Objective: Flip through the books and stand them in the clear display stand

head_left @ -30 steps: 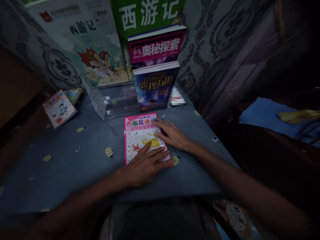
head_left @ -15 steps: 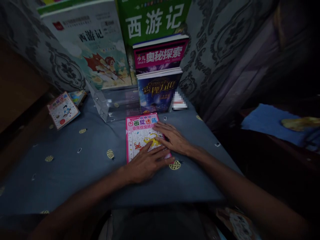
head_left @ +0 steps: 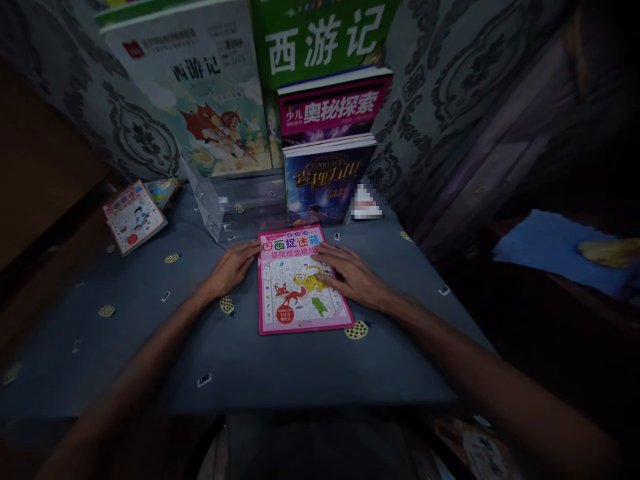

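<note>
A pink picture book (head_left: 306,280) with a fox and a yellow tiger on its cover lies flat on the table in front of me. My left hand (head_left: 233,267) is at the book's upper left edge, its fingers stretched out and the tips just touching the cover's corner. My right hand (head_left: 353,273) rests along the right side, fingers flat and spread over the cover's edge. Neither hand grips the book. Its whole lower part is visible, while the right fingers hide some of the right margin.
Behind the book, a clear acrylic stand (head_left: 213,207) is beside upright books, among them a dark blue book (head_left: 327,183) and a large light-coloured one (head_left: 200,93). Small books (head_left: 135,217) lie at the left. The patterned tablecloth (head_left: 250,373) ends near me; a blue cloth (head_left: 540,247) lies to the right.
My left hand has moved from the lower part of the cover to the upper left edge, uncovering the fox and lower cover. The right hand stays at the right side. The view has shifted slightly.
</note>
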Demonstrator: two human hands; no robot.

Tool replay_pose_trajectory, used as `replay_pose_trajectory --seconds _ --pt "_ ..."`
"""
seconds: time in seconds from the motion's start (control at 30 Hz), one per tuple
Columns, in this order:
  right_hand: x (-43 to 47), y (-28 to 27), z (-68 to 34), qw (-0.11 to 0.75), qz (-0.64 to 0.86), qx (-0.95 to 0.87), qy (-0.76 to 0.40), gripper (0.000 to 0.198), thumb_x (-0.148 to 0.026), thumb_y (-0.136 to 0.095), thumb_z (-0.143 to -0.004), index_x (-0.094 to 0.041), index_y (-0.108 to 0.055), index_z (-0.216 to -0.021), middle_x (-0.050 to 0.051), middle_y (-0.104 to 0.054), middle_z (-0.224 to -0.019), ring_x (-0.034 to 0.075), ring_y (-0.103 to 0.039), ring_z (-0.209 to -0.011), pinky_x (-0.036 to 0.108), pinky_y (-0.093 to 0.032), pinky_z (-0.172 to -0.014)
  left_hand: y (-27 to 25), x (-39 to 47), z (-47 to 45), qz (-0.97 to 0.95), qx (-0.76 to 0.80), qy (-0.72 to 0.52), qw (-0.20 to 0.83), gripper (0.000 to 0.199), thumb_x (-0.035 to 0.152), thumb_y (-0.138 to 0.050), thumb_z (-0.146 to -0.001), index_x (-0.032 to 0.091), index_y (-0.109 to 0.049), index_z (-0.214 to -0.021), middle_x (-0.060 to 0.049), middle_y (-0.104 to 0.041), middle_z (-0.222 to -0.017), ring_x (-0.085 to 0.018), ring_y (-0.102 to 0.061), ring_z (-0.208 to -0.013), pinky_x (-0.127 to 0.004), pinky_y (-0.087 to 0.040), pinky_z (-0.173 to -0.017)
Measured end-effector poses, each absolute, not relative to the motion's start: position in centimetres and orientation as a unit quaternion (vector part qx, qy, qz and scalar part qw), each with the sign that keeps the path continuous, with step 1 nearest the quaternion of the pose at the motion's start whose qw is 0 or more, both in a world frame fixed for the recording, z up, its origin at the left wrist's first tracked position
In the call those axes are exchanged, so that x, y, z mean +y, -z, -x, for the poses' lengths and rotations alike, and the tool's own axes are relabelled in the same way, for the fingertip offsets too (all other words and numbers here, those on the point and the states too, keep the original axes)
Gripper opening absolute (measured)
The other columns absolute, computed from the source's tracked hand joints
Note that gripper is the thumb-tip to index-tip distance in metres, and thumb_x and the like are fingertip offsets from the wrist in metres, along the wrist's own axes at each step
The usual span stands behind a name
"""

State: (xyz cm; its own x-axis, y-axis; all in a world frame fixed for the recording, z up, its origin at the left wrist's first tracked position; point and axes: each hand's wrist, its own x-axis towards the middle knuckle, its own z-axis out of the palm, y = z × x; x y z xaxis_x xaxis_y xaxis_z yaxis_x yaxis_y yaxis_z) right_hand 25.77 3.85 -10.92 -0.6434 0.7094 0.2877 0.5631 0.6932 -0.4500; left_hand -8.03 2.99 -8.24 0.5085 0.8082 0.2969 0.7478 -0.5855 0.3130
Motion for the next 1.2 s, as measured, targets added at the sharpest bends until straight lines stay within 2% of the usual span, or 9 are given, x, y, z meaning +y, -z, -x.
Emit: replay_pose_trajectory --seconds 0.3,0.7,0.93,1.1,1.2 --pt "3.8 11.0 -25.7 0.221 0.359 -0.893 -0.159 0.05 -0.047 -0.051 -0.101 -0.021 -0.057 -0.144 0.014 -0.051 -0.155 0.031 -0.041 -0.148 0.062 -0.035 -0.119 7.9 -1.5 7.8 -0.898 0.407 -0.159 0.054 0.038 0.021 -0.04 -0.104 0.023 -0.062 -0.135 -0.012 -0.065 -0.141 -0.024 -0.057 -0.135 -0.057 -0.042 -0.113" --pt "3.6 10.8 -25.6 0.217 0.364 -0.892 -0.16 0.05 -0.047 -0.052 -0.101 -0.019 -0.057 -0.143 0.014 -0.05 -0.155 0.031 -0.04 -0.149 0.061 -0.034 -0.119 6.9 -11.1 5.3 -0.927 0.332 -0.163 0.061 0.054 0.007 -0.043 -0.097 0.025 -0.049 -0.148 -0.011 -0.067 -0.137 -0.022 -0.061 -0.13 -0.048 -0.047 -0.111" --pt "3.5 10.6 -25.4 0.214 0.362 -0.894 -0.153 0.05 -0.044 -0.052 -0.101 -0.016 -0.057 -0.142 0.016 -0.051 -0.154 0.031 -0.04 -0.149 0.06 -0.034 -0.119 7.0 -11.7 4.9 -0.927 0.334 -0.164 0.05 0.05 0.009 -0.044 -0.099 0.023 -0.052 -0.146 -0.011 -0.068 -0.135 -0.023 -0.06 -0.13 -0.05 -0.045 -0.112" --pt "3.5 10.6 -25.5 0.216 0.36 -0.895 -0.151 0.048 -0.045 -0.052 -0.101 -0.023 -0.056 -0.144 0.012 -0.051 -0.155 0.029 -0.04 -0.149 0.06 -0.034 -0.119 6.5 -11.0 3.9 -0.939 0.311 -0.14 0.047 0.052 0.008 -0.044 -0.098 0.02 -0.049 -0.148 -0.011 -0.068 -0.136 -0.022 -0.058 -0.133 -0.051 -0.042 -0.115" --pt "3.6 10.8 -25.5 0.212 0.362 -0.895 -0.149 0.049 -0.044 -0.052 -0.101 -0.02 -0.057 -0.143 0.014 -0.051 -0.155 0.03 -0.041 -0.148 0.059 -0.034 -0.119 6.2 -10.3 2.5 -0.948 0.295 -0.109 0.035 0.05 0.008 -0.045 -0.096 0.017 -0.051 -0.145 -0.012 -0.066 -0.138 -0.022 -0.055 -0.136 -0.049 -0.041 -0.117"
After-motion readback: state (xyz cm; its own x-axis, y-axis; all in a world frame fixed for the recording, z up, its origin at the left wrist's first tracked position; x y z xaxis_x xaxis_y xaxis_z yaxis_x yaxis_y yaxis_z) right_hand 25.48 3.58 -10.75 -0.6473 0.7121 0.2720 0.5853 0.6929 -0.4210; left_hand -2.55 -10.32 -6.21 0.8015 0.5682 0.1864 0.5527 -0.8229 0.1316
